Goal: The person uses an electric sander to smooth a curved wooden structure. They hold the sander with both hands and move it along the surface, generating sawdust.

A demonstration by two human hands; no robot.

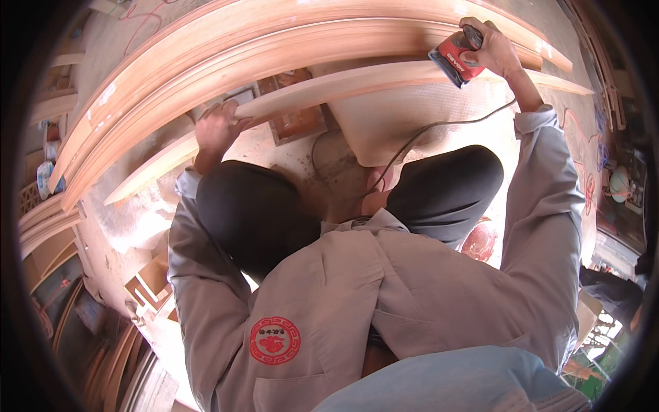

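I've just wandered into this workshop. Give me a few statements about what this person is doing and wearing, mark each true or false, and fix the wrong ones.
1. The right hand holds a red and black power tool. True.
2. The left hand holds a hammer. False: it grips a wooden strip.
3. The cord is bright yellow. False: it is dark.
4. The grey jacket bears a round red emblem. True.
5. The trousers are white. False: they are dark.
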